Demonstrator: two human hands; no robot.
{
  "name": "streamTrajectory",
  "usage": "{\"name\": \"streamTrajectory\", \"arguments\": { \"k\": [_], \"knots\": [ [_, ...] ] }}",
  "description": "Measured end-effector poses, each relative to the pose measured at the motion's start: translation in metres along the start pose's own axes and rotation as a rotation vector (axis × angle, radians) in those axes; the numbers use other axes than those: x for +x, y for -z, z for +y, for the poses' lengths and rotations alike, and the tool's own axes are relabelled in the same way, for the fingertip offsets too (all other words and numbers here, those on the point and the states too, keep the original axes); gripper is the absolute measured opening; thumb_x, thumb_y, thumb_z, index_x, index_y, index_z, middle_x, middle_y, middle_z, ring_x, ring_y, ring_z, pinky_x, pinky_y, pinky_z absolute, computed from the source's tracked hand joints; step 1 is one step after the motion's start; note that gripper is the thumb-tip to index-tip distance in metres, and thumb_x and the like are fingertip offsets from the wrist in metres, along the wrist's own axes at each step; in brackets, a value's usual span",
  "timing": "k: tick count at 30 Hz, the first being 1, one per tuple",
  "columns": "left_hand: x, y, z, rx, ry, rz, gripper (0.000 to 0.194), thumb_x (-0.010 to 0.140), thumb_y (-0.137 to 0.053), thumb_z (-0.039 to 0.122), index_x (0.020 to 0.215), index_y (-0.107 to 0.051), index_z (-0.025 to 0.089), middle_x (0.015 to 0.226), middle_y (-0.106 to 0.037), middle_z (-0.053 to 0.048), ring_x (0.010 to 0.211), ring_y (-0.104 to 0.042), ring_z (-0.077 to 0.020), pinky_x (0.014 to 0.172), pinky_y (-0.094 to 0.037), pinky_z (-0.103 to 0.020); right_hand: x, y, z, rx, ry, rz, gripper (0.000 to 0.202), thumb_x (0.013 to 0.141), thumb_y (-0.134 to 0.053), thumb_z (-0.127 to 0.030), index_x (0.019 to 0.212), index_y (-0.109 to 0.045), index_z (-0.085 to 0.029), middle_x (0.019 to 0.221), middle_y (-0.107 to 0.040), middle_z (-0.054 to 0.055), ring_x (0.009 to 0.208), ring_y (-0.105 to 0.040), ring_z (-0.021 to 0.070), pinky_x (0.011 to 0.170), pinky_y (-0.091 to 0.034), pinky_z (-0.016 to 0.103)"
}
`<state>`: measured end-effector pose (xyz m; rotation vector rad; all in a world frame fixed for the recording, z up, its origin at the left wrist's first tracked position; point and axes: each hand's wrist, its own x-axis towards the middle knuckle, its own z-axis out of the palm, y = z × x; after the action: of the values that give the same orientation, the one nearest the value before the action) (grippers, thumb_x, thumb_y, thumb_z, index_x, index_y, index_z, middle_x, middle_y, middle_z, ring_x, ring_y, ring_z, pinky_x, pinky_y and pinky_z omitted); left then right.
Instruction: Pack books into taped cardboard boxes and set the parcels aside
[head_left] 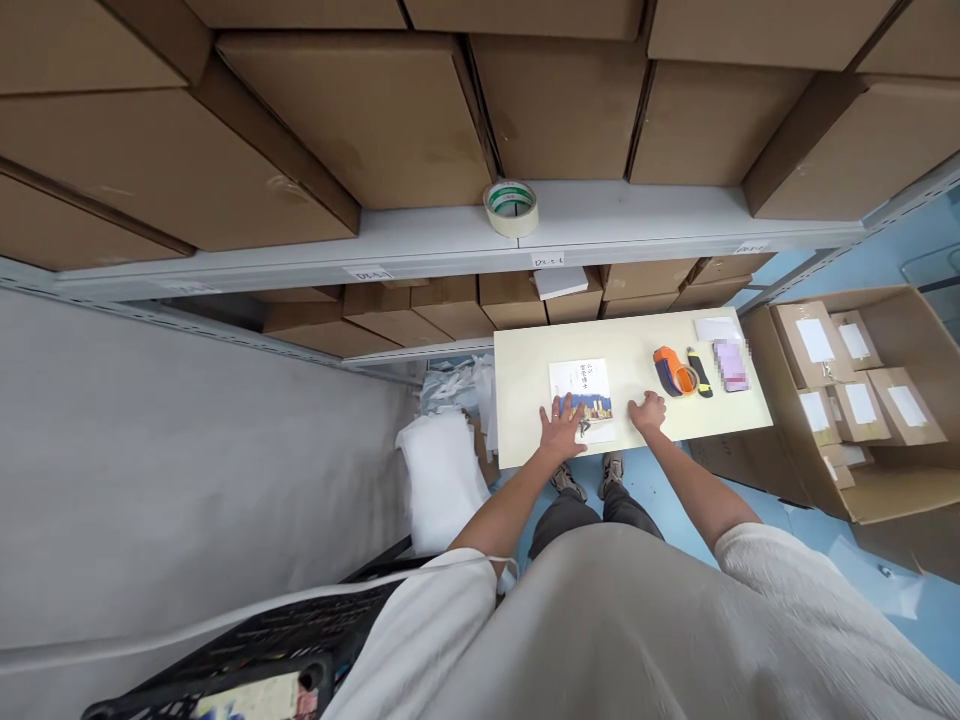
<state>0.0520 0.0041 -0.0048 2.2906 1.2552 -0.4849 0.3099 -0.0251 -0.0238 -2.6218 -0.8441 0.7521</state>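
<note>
On the pale yellow board (525,400) lies a white book (583,385) with a blue and yellow picture on its cover. My left hand (562,432) rests flat on the book's lower left part, fingers spread. To the right of the book, my right hand (648,412) touches the board with its fingers curled; whether anything is under them is hidden. Just beyond it are an orange tape dispenser (667,372), a yellow and black cutter (700,373) and a purple packet (730,366).
A shelf (435,235) with cardboard boxes and a tape roll (511,208) spans the view ahead. An open carton (892,490) with small labelled boxes stands right. White wrapping (442,480) and a black crate (300,640) are at left.
</note>
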Motion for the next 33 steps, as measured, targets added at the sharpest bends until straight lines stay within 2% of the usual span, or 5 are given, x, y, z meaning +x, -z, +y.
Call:
{"name": "streamTrajectory", "arguments": {
  "k": [7, 14, 20, 27, 33],
  "knots": [
    [0.001, 0.001, 0.005, -0.044, 0.104, -0.045, 0.121, 0.086, -0.077, 0.062, 0.179, -0.005, 0.032, 0.187, -0.002, -0.01, 0.167, -0.002, -0.0554, 0.13, -0.011, -0.078, 0.003, -0.001, -0.003, -0.079, -0.001, -0.061, 0.042, 0.088, -0.066, -0.034, 0.128, -0.06, -0.021, 0.144, -0.054, 0.021, 0.137, -0.052, 0.04, 0.114, -0.044, 0.054],
    [-0.001, -0.003, 0.004, -0.052, 0.165, -0.03, 0.119, 0.088, -0.073, 0.064, 0.179, -0.003, 0.03, 0.186, -0.005, -0.012, 0.167, -0.01, -0.0544, 0.131, -0.02, -0.073, 0.003, 0.0, -0.006, -0.084, -0.016, -0.047, 0.029, 0.084, -0.068, -0.032, 0.11, -0.062, -0.022, 0.139, -0.058, 0.022, 0.135, -0.054, 0.0424, 0.113, -0.041, 0.061],
    [-0.001, -0.007, -0.002, -0.066, 0.136, -0.013, 0.118, 0.088, -0.073, 0.061, 0.179, -0.006, 0.029, 0.186, -0.007, -0.012, 0.167, -0.009, -0.0527, 0.133, -0.011, -0.071, 0.004, 0.008, -0.012, 0.049, -0.017, -0.108, 0.06, 0.083, -0.068, -0.034, 0.139, -0.051, -0.021, 0.117, -0.073, 0.015, 0.12, -0.066, 0.0378, 0.11, -0.045, 0.056],
    [-0.004, -0.01, -0.016, -0.171, 0.098, -0.003, 0.116, 0.086, -0.076, 0.049, 0.179, -0.01, 0.028, 0.187, -0.003, -0.009, 0.169, -0.006, -0.0476, 0.136, -0.008, -0.065, -0.024, -0.013, -0.04, 0.232, 0.292, -0.187, 0.074, 0.084, -0.061, -0.029, 0.156, -0.046, -0.018, 0.109, -0.075, 0.009, 0.099, -0.072, 0.0287, 0.089, -0.058, 0.037],
    [-0.01, 0.0, -0.02, -0.29, 0.091, 0.142, 0.081, 0.097, -0.054, 0.025, 0.173, -0.028, 0.018, 0.181, -0.028, -0.016, 0.168, -0.024, -0.0367, 0.135, -0.021, -0.058, -0.049, -0.047, -0.051, 0.183, 0.588, -0.361, 0.07, 0.085, -0.059, -0.018, 0.154, -0.047, -0.022, 0.108, -0.074, 0.006, 0.094, -0.071, 0.0233, 0.092, -0.058, 0.035]
  ]
}}
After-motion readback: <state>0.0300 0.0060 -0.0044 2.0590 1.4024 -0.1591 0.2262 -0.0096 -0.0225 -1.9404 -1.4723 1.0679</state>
